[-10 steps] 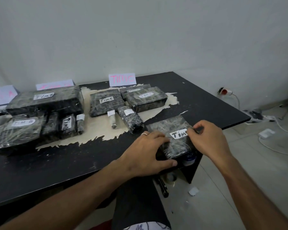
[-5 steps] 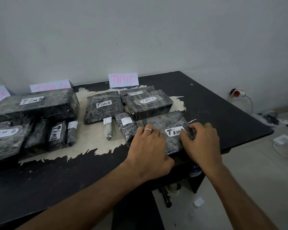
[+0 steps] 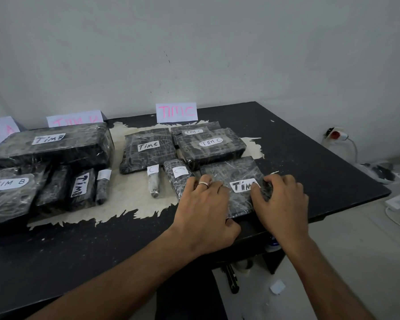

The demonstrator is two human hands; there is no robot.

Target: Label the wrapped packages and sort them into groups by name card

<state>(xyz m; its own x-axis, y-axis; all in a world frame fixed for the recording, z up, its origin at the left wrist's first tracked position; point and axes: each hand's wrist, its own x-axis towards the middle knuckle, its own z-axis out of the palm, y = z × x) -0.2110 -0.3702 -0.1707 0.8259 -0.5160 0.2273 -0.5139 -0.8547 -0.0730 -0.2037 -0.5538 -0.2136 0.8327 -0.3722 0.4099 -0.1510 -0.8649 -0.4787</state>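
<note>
A flat black plastic-wrapped package (image 3: 233, 174) with a white "Tim" label (image 3: 243, 185) lies on the black table (image 3: 310, 158), at the front of the TIM C group. My left hand (image 3: 206, 209) grips its left side, fingers curled over the top and thumb under the near edge. My right hand (image 3: 282, 199) grips its right side, fingertips covering the label's end. Behind it lie several packages marked TIM C (image 3: 211, 144) under the pink-lettered TIM C name card (image 3: 176, 112). The TIM B packages (image 3: 49, 146) sit at the left by the TIM B name card (image 3: 74, 118).
A third name card (image 3: 0, 129) stands at the far left. A pale worn patch (image 3: 129, 204) spreads across the tabletop. The table's right edge drops to a floor with a power strip (image 3: 335, 134), cables and a white adapter (image 3: 397, 202). Small items lie under the table.
Both hands have pushed the labelled package away from the table's front edge, up against the other TIM C packages. The camera view shifted slightly.
</note>
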